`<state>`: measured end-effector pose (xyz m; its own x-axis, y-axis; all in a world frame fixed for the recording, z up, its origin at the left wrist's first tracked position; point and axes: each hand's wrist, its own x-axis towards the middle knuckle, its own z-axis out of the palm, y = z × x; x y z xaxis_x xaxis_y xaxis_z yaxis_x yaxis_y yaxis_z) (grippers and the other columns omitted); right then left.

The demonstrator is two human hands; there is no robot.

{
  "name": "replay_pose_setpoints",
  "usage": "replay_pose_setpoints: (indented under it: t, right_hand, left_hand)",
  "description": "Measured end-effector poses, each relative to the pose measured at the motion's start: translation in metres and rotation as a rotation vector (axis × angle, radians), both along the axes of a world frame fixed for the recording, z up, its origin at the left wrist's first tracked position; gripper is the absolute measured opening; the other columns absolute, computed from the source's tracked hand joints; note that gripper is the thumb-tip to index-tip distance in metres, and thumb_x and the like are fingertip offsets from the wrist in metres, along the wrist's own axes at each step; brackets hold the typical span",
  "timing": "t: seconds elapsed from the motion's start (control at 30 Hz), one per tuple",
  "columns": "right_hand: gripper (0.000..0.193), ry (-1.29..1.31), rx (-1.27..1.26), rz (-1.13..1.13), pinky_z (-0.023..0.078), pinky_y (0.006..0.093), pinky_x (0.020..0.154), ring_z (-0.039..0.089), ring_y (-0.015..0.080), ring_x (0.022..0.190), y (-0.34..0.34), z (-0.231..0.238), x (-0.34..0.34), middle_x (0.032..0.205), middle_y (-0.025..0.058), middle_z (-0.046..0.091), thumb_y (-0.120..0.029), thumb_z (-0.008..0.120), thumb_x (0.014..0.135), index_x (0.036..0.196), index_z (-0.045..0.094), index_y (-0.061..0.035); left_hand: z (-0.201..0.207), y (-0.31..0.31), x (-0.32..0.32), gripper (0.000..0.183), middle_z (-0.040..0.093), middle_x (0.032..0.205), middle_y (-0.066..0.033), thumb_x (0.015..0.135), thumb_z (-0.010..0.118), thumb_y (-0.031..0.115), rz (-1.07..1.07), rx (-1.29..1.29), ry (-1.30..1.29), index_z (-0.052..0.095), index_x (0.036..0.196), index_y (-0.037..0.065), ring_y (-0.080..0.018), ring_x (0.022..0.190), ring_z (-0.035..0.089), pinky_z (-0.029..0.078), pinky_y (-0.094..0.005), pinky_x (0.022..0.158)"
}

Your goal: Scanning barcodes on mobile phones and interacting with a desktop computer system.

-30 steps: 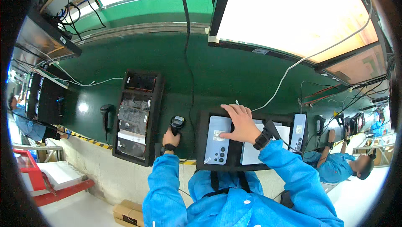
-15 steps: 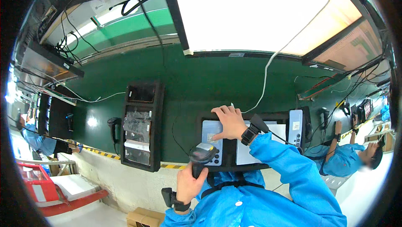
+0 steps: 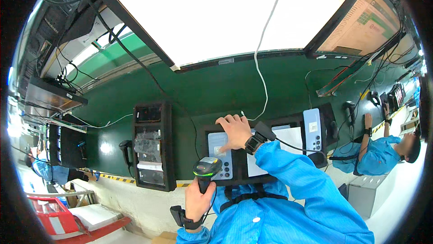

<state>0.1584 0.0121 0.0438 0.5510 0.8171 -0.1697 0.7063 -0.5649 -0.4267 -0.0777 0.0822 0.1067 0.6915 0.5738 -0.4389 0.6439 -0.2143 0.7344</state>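
Observation:
In my left hand (image 3: 197,202) is a black handheld barcode scanner (image 3: 208,166), gripped by its handle, with a green light around its head. The scanner's head is beside the lower left of a light-blue phone (image 3: 217,144), which lies back up in a black tray (image 3: 239,182). My right hand (image 3: 237,132) is spread over the upper part of this phone, fingers apart. Its palm partly hides the phone, and I cannot tell whether it touches it. The tip of a white cable (image 3: 263,91) lies just beyond its fingers. A second blue phone (image 3: 312,129) lies at the tray's right.
White paper (image 3: 282,149) lies between the phones, partly under my right sleeve. Left of me stands a black compartment tray (image 3: 169,154) with wrapped flat items, beside another scanner (image 3: 125,151). A large bright screen (image 3: 216,18) stands behind. A co-worker (image 3: 376,154) sits at the right.
The whole view has shifted and turned slightly. A green light now shows on the scanner. My left hand still grips it, and my right hand stays spread over the left phone.

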Motion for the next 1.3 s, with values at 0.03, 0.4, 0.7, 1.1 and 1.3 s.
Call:
replay_pose_setpoints:
  t: [0.03, 0.4, 0.7, 1.1, 1.3]
  right_hand:
    - [0.082, 0.001, 0.002, -0.005, 0.037, 0.0462, 0.092, 0.050, 0.0293, 0.110, -0.001, 0.000, 0.000, 0.114, 0.0063, 0.054, -0.035, 0.086, 0.053, 0.123, 0.048, -0.0203]
    - [0.058, 0.165, 0.686, -0.051, 0.037, 0.0455, 0.102, 0.043, 0.0351, 0.124, -0.075, 0.046, -0.038, 0.131, 0.0155, 0.046, -0.028, 0.078, 0.072, 0.122, 0.054, -0.0104]
    - [0.015, -0.108, 0.835, -0.913, 0.047, 0.0254, 0.070, 0.058, 0.0113, 0.074, -0.331, 0.028, 0.051, 0.085, 0.0067, 0.063, -0.006, 0.051, 0.094, 0.108, 0.054, -0.0010]
    - [0.060, -0.377, 0.349, -0.733, 0.030, 0.0490, 0.107, 0.037, 0.0424, 0.128, -0.431, -0.194, 0.067, 0.141, 0.0236, 0.037, -0.005, 0.070, 0.070, 0.126, 0.047, -0.0044]
    - [0.056, -0.289, 0.307, -0.802, 0.029, 0.0539, 0.107, 0.027, 0.0457, 0.134, -0.445, -0.240, 0.065, 0.148, 0.0237, 0.026, -0.001, 0.058, 0.076, 0.130, 0.045, -0.0078]
  left_hand:
    - [0.000, 0.000, 0.000, 0.033, 0.066, 0.078, -0.0210, 0.080, 0.068, 0.024, -0.006, -0.005, 0.002, 0.061, 0.098, -0.003, -0.0367, 0.072, 0.065, 0.049, -0.0390, 0.065]
    - [-0.225, 0.125, -0.006, 0.050, 0.063, 0.108, -0.0254, 0.072, 0.065, 0.003, 0.126, 0.461, -0.077, 0.055, 0.120, -0.004, -0.0391, 0.100, 0.061, 0.047, -0.0419, 0.086]
    - [-0.259, 0.151, 0.020, 0.052, 0.049, 0.135, -0.0197, 0.085, 0.056, 0.002, 0.085, 0.426, -0.345, 0.043, 0.135, -0.002, -0.0305, 0.126, 0.045, 0.032, -0.0372, 0.107]
    - [-0.093, -0.008, 0.069, 0.058, 0.064, 0.085, -0.0283, 0.088, 0.053, 0.051, 0.107, 0.646, 0.259, 0.048, 0.115, 0.000, -0.0479, 0.080, 0.062, 0.049, -0.0558, 0.070]
    - [-0.103, -0.016, 0.064, 0.063, 0.065, 0.087, -0.0278, 0.086, 0.050, 0.058, 0.172, 0.704, 0.276, 0.050, 0.119, 0.004, -0.0462, 0.083, 0.063, 0.048, -0.0540, 0.073]
